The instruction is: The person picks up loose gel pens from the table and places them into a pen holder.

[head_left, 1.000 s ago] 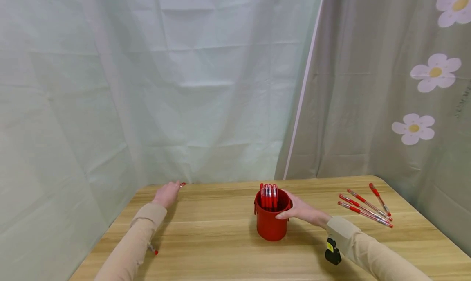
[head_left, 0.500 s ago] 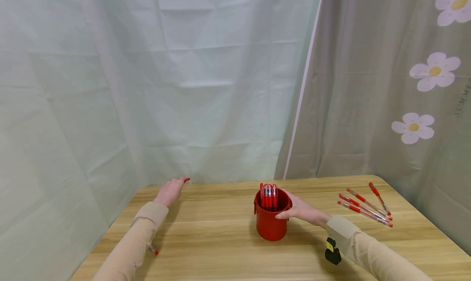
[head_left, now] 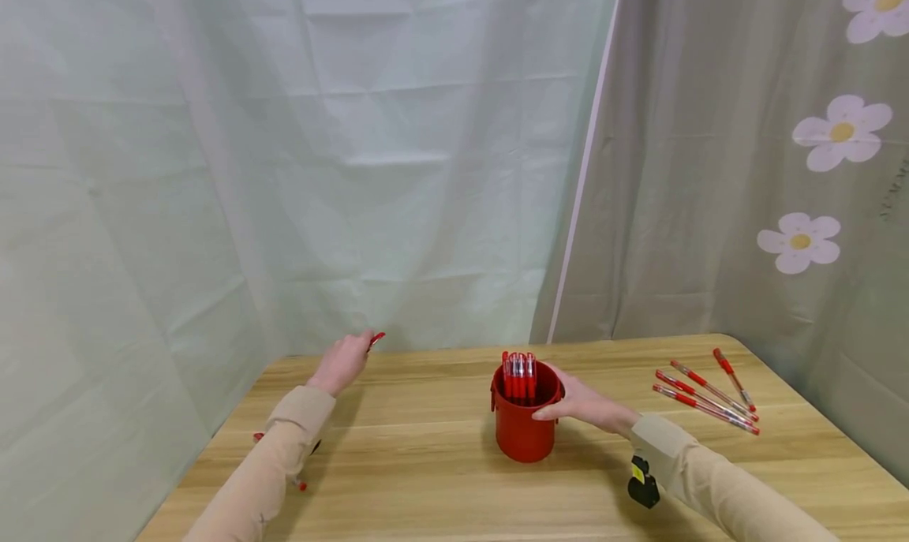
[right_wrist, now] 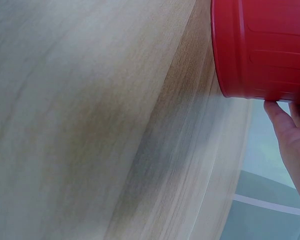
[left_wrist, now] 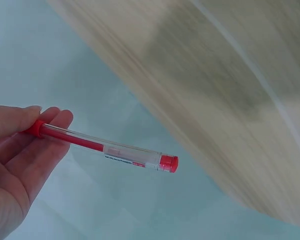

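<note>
A red cup (head_left: 524,430) stands mid-table with several red pens (head_left: 519,376) upright in it. My right hand (head_left: 578,405) holds the cup by its right side near the rim; the right wrist view shows the red cup (right_wrist: 262,47) with my fingers (right_wrist: 290,135) against it. My left hand (head_left: 344,360) is raised above the far left of the table and pinches a red pen (head_left: 375,339). In the left wrist view that clear-barrelled red pen (left_wrist: 107,147) sticks out from my fingertips (left_wrist: 50,117), capped end away from the hand.
Several red pens (head_left: 706,396) lie loose at the table's far right. Another red pen (head_left: 259,437) lies partly hidden under my left sleeve near the left edge. Pale curtains (head_left: 390,155) hang close behind the wooden table (head_left: 426,479).
My left hand has lifted off the table's far left corner with the red pen and moved slightly right. My right hand and the cup have stayed put.
</note>
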The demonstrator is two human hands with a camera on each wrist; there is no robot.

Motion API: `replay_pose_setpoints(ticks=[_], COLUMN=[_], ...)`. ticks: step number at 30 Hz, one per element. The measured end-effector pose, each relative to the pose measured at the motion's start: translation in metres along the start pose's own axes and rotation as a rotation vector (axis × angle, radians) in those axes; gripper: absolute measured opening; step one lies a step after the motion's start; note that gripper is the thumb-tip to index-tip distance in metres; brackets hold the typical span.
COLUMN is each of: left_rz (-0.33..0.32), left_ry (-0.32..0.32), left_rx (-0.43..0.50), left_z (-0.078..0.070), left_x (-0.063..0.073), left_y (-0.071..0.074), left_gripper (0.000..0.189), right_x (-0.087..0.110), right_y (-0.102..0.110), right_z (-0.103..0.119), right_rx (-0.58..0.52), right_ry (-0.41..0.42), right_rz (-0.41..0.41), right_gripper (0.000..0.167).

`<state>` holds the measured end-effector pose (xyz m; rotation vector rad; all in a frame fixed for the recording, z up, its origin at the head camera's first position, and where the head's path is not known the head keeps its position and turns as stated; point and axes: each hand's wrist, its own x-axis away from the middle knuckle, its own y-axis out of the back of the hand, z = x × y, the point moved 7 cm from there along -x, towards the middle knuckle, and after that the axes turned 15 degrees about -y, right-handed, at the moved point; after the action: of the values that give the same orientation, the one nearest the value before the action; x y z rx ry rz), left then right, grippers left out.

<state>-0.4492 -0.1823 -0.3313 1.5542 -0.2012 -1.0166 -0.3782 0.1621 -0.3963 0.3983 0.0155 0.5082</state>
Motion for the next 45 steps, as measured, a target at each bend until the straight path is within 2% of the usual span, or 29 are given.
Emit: replay_pose_setpoints(ticks=[10,12,14,17,19,26,32,39,45], left_rz=[-0.070,-0.112,-0.139,-0.167,-0.153,-0.139,-0.159,-0.178,-0.186], left_ry=[-0.029,-0.066,-0.085,-0.112,-0.103,-0.174,-0.220,-0.305,-0.339], left_rx=[0.047,0.056,0.076,0.075,0.069,-0.060,-0.048,-0.110,-0.109], left_z=[-0.020,-0.024,-0.028,-0.033,-0.035,-0.052,-0.069,-0.089,-0.105], left_x=[-0.015,-0.015,-0.016,-0.020,-0.024,-0.034,-0.041,-0.048,-0.052], left_y=[0.008,0.012,0.016,0.019,0.019,0.022,0.028,0.028,0.028], left_gripper=[0.022,0.022,0.022,0.021,0.021,0.024,0.024,0.027,0.027], right_x=[0.005,0.004,-0.001,-0.001,0.000,0.001,0.000,-0.001,0.001], right_y=[-0.003,-0.003,0.000,0.000,0.000,0.000,0.000,0.000,-0.001], right_z=[0.012,0.011,0.004,0.004,0.004,0.004,0.003,0.003,0.003], right_rx=[0.002,0.007,0.009,0.008,0.005,0.000,-0.002,-0.011,0.005], right_ry=[0.028,0.035,0.031,0.030,0.028,0.021,0.017,0.022,0.010], right_rz=[0.016,0.019,0.018,0.017,0.017,0.013,0.013,0.017,0.014], right_gripper=[0.073,0.073,0.073,0.074,0.074,0.075,0.075,0.074,0.073])
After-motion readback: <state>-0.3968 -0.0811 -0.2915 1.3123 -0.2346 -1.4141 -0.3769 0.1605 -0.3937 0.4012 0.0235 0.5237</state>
